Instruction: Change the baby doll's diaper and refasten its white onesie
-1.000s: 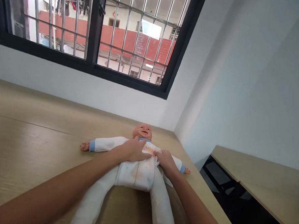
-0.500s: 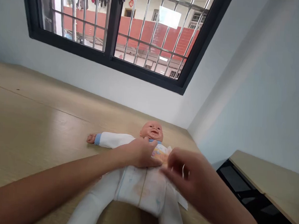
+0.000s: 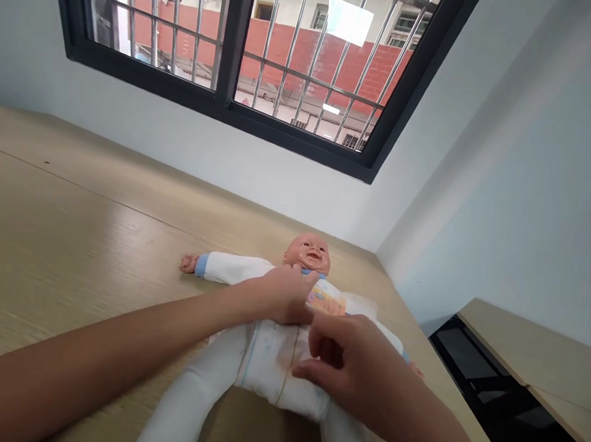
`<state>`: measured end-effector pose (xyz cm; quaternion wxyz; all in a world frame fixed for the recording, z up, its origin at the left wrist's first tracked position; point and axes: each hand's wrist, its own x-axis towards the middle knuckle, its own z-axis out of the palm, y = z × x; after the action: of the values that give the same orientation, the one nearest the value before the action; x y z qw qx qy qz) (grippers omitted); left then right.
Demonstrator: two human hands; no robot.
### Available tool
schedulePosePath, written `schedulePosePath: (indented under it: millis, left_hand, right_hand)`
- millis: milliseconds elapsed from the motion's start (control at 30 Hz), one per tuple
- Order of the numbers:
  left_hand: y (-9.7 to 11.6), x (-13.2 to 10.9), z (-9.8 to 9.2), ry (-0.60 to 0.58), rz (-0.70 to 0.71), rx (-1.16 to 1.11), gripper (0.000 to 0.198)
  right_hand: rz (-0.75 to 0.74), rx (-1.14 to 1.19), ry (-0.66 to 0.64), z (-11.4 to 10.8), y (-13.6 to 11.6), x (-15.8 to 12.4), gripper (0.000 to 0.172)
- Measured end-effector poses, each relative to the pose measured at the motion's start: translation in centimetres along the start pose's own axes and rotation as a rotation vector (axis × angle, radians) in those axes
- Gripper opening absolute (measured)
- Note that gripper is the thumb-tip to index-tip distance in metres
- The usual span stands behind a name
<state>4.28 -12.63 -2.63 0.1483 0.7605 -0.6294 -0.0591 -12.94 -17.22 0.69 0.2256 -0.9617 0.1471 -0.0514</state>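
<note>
A baby doll (image 3: 307, 251) lies on its back on the wooden table, dressed in white with blue cuffs and collar. Around its hips is a white diaper (image 3: 266, 366) with a coloured printed band (image 3: 326, 301) at the waist. My left hand (image 3: 293, 294) lies across the doll's belly, its fingers curled on the upper front of the diaper, holding it down. Over the right part of the diaper hovers my right hand (image 3: 347, 354), fingers curled and thumb apart, with nothing visible between them. A pale diaper tab (image 3: 361, 305) shows beside the doll's far side.
The wooden tabletop (image 3: 63, 247) runs to the white wall below a barred window (image 3: 227, 107). At right, beyond the table edge, stands a wood-topped cabinet (image 3: 542, 349) with a dark glossy front.
My right hand has come down and slightly left over the diaper front, uncovering the pale tab and the doll's right-side sleeve. My left hand stays at the waist. The view has shifted slightly.
</note>
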Motion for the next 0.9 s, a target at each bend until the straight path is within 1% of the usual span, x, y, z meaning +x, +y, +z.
schedulePosePath:
  millis: [33, 67, 100, 133, 200, 233, 300, 333, 367, 433, 467, 533, 633, 700, 733, 767, 833, 900]
  left_hand:
    - [0.0, 0.0, 0.0, -0.01, 0.004, 0.041, 0.07]
    - [-0.1, 0.0, 0.0, -0.018, 0.006, 0.084, 0.067]
    - [-0.1, -0.1, 0.0, -0.02, 0.005, 0.109, 0.066]
    - [-0.2, -0.1, 0.1, -0.009, 0.0, 0.099, 0.067]
    - [-0.4, -0.2, 0.0, 0.028, -0.007, 0.066, 0.069]
    - [-0.5, -0.3, 0.0, 0.042, -0.001, 0.054, 0.07]
    - [-0.5, -0.4, -0.2, 0.044, 0.008, 0.058, 0.068]
    - [-0.4, -0.5, -0.4, 0.042, 0.008, 0.063, 0.065]
    - [-0.3, -0.6, -0.5, 0.042, 0.003, 0.066, 0.062]
    - [0.0, -0.7, -0.6, 0.048, -0.023, 0.075, 0.059]
    - [0.1, -0.8, -0.6, 0.055, -0.036, 0.08, 0.058]
    - [0.3, -0.8, -0.3, 0.066, -0.041, 0.107, 0.057]
    - [0.6, -0.8, 0.0, 0.125, 0.001, 0.222, 0.053]
    - [0.9, -0.9, 0.1, 0.176, 0.033, 0.303, 0.049]
    - [1.1, -0.9, 0.0, 0.197, 0.047, 0.324, 0.047]
    - [1.3, -1.0, 0.0, 0.215, 0.067, 0.33, 0.045]
    - [1.6, -1.1, -0.1, 0.235, 0.134, 0.319, 0.039]
    - [1.8, -1.1, -0.1, 0.232, 0.192, 0.296, 0.034]
  right_hand:
    - [-0.008, 0.02, -0.039, 0.1, 0.2, 0.2, 0.027]
    - [-0.014, 0.023, -0.048, 0.1, 0.5, 0.4, 0.028]
    - [-0.016, 0.0, -0.013, -0.2, 1.0, 0.8, 0.028]
    - [-0.012, -0.039, 0.057, -0.6, 1.7, 1.1, 0.028]
    - [0.017, -0.129, 0.258, -2.2, 3.5, 1.5, 0.03]
    - [0.046, -0.126, 0.35, -3.1, 4.7, 1.6, 0.032]
    - [0.116, 0.017, 0.434, -4.4, 7.2, 1.4, 0.036]
    - [0.137, 0.124, 0.468, -4.5, 8.5, 1.2, 0.037]
    - [0.148, 0.234, 0.508, -4.2, 9.7, 1.0, 0.038]
    - [0.183, 0.408, 0.571, -2.8, 11.7, 0.8, 0.043]
    - [0.221, 0.466, 0.563, -1.8, 12.4, 0.8, 0.046]
    - [0.296, 0.52, 0.47, -0.1, 13.0, 1.0, 0.052]
    - [0.347, 0.557, 0.244, 1.5, 12.4, 1.2, 0.061]
    - [0.328, 0.647, 0.155, 2.1, 11.9, 1.3, 0.058]
    - [0.31, 0.706, 0.146, 2.3, 11.8, 1.3, 0.055]
    - [0.289, 0.763, 0.165, 2.5, 11.7, 1.4, 0.053]
    - [0.265, 0.837, 0.245, 2.9, 12.0, 1.5, 0.053]
    - [0.264, 0.86, 0.315, 3.3, 12.3, 1.5, 0.056]
